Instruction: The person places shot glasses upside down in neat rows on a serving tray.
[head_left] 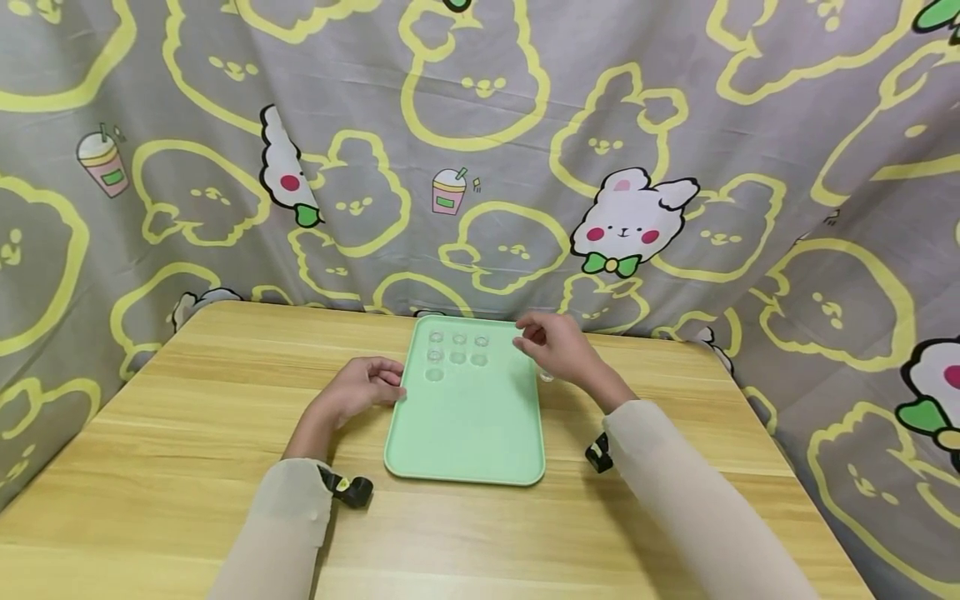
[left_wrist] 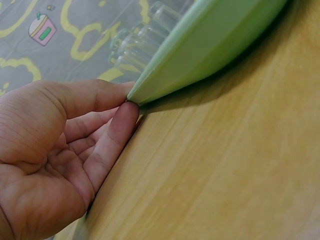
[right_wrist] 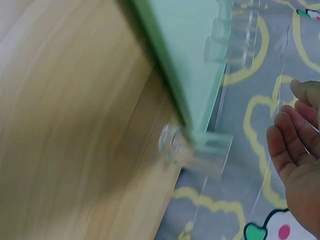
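On a light green tray (head_left: 465,433) stand several small clear cylindrical cups (head_left: 459,339), grouped in rows at its far left part. My left hand (head_left: 362,387) is at the tray's left edge; in the left wrist view, a finger and thumb pinch the rim. Over the far right rim hovers my right hand (head_left: 558,343), its fingers loosely curved with nothing between them. One more clear cup (right_wrist: 195,150) is beside the tray's right edge, blurred in the right wrist view and partly hidden by my right hand in the head view.
The tray lies on a light wooden table (head_left: 225,417). Behind the table hangs a grey curtain (head_left: 360,108) with yellow outlines and cartoon figures, close to the table's far edge. A black strap device (head_left: 351,490) is at my left wrist.
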